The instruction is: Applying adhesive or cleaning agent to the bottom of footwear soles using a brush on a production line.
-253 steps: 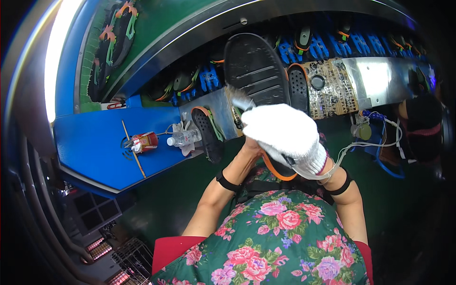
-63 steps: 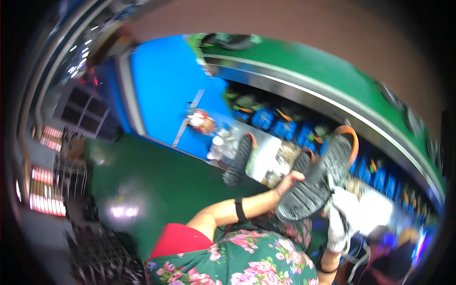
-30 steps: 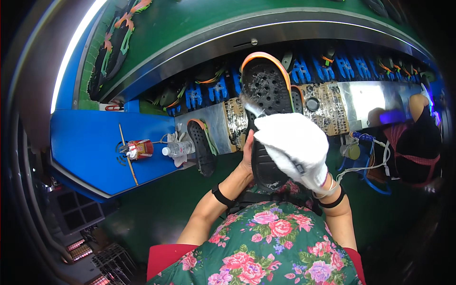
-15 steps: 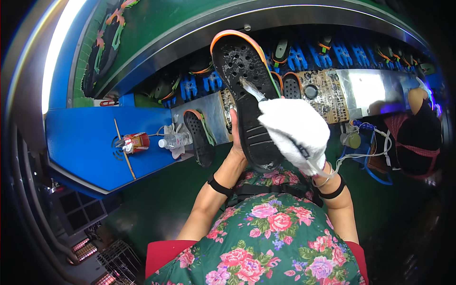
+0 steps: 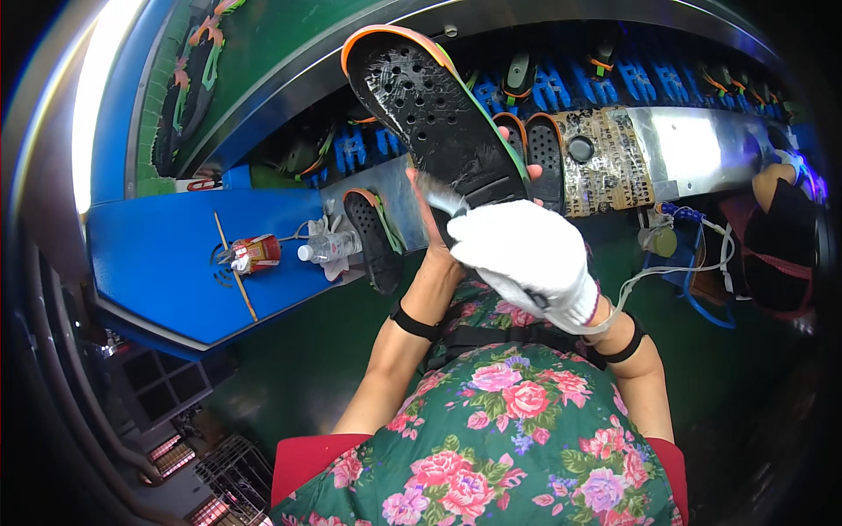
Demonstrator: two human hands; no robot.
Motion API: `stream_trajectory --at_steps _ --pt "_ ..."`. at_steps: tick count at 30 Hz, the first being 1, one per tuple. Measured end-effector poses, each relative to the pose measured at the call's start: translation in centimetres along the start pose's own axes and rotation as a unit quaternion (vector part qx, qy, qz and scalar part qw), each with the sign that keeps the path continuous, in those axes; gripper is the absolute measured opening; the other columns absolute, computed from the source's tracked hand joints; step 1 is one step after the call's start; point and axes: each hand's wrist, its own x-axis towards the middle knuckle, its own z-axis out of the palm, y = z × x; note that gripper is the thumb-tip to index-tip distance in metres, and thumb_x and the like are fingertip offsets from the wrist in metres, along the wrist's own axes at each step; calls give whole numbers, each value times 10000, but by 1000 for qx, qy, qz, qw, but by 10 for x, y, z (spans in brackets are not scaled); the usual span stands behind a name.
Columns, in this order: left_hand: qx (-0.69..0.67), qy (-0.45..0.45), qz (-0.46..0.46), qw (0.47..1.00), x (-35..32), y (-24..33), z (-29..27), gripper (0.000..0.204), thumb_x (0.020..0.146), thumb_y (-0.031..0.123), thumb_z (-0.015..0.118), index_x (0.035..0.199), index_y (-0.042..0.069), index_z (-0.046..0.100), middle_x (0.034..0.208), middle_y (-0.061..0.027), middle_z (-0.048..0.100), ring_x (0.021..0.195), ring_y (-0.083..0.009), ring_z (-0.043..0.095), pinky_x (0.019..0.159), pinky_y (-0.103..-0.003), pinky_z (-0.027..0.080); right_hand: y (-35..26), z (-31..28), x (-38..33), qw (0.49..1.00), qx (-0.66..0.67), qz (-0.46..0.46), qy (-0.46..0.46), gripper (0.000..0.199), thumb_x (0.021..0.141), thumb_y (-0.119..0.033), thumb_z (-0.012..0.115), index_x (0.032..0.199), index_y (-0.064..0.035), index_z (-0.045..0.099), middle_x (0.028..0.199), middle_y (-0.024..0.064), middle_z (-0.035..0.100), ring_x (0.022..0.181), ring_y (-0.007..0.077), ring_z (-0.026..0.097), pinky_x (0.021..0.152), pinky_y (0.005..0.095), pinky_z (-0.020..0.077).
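I hold a black shoe sole [image 5: 465, 149] with an orange and green rim, tilted up to the left. Its toe half has many round holes and a wet shine. My left hand [image 5: 424, 210] supports it from beneath, thumb at the near left edge and fingertips showing past the right edge. My right hand [image 5: 526, 259], in a white glove, is closed around a brush [image 5: 445, 198], whose blurred bristles are over the sole's lower left edge. A thin clear tube [image 5: 624, 302] runs from the right wrist. The glove covers the heel end.
Left stands a blue table [image 5: 149, 280] with a wooden stick [image 5: 233, 267], a red-and-white container [image 5: 257, 253] and a plastic bottle [image 5: 331, 248]. Another sole [image 5: 373, 238] leans beside it. More soles [image 5: 545, 158] lie ahead near a black round cup [image 5: 581, 149]. A co-worker's arm [image 5: 774, 186] shows right.
The sole has moved up and left and tilts further. The brush has gone from the holed toe half down to the left edge near the middle.
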Motion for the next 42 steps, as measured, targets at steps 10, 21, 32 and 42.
stream_trajectory --at_steps 10,21,32,42 --pt "-87 -71 -15 994 13 7 -5 1154 818 909 490 1633 133 234 1550 -278 429 1321 -533 518 1023 -693 489 -8 -7 -9 977 178 97 -61 274 867 -38 749 1139 -54 774 1154 108 765 1070 273 717 963 378 545" --pt "-51 -83 20 995 21 7 -6 1198 793 892 559 1618 80 249 1518 -344 424 1296 -487 552 979 -633 546 3 -25 -9 981 167 32 -94 221 844 -88 776 1063 -96 803 1079 86 784 1015 264 736 883 366 584" --pt "-11 -121 -36 992 20 21 -15 1264 768 852 650 1623 23 227 1648 -250 280 1338 -475 516 1044 -576 529 8 -25 -8 976 191 -20 -107 188 846 -109 781 1033 -100 798 993 83 796 927 254 759 826 347 596" --pt "-42 -71 -160 984 11 38 -21 1340 684 907 666 1598 11 269 1473 -391 414 1205 -472 606 988 -562 568 10 -26 -16 968 196 36 -153 214 803 -124 803 1017 -114 810 1041 70 795 948 249 757 848 361 590"
